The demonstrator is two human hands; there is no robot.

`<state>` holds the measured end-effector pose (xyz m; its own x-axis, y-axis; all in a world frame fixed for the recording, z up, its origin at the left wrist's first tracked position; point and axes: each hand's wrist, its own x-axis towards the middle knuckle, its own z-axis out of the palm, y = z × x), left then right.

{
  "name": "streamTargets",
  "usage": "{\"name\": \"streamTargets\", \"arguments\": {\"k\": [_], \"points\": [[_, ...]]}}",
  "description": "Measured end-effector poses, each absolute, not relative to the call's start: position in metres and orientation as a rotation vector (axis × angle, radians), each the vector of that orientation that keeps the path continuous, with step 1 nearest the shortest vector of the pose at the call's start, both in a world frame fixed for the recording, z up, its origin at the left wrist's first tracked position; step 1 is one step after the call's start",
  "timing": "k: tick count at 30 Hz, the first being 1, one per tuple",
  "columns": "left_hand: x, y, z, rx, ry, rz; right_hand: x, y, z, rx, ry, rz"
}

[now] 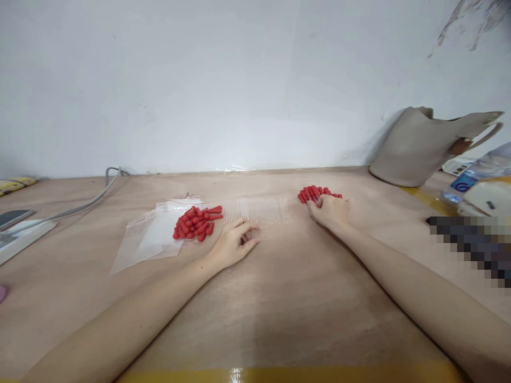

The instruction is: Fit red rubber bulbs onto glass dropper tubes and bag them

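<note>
On the left, a pile of red rubber dropper bulbs point(194, 223) lies on clear plastic zip bags point(154, 234). Thin clear tubes point(263, 209) lie side by side in a row at the middle of the table. Just in front of the row's left end rests my left hand point(235, 243), its fingers loosely bent and apart, with nothing visible in them. To the right is a group of clear droppers with red bulbs point(313, 192). My right hand point(330, 209) is at this group, fingers closed on a dropper; its fingertips are partly hidden.
A grey-beige bag point(415, 146) leans against the wall at the back right, near a plastic bottle point(479, 170). A grey cable point(90, 205) runs across the left side, by a phone point(15, 218). Yellow tape point(287, 374) lines the table's front edge.
</note>
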<state>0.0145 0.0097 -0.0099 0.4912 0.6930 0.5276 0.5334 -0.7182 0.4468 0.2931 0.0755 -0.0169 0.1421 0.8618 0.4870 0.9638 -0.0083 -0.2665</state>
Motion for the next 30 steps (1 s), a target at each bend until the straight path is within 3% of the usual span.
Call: {"name": "streamTargets", "arguments": {"k": [11,15,20,30], "points": [[0.009,0.009,-0.009,2.674,1.464,1.085,0.253,0.061,-0.009,-1.824,-1.991,-0.287],[-0.003,0.015,-0.001,2.604,1.865,1.062,0.237,0.066,-0.005,-1.947,-2.002,-0.133],[-0.027,0.027,0.016,2.283,2.419,0.766,0.226,0.076,0.002,-2.077,-1.995,0.001],[-0.088,0.053,0.046,1.85,2.536,0.848,0.224,0.072,0.0,-2.07,-1.972,0.068]]}}
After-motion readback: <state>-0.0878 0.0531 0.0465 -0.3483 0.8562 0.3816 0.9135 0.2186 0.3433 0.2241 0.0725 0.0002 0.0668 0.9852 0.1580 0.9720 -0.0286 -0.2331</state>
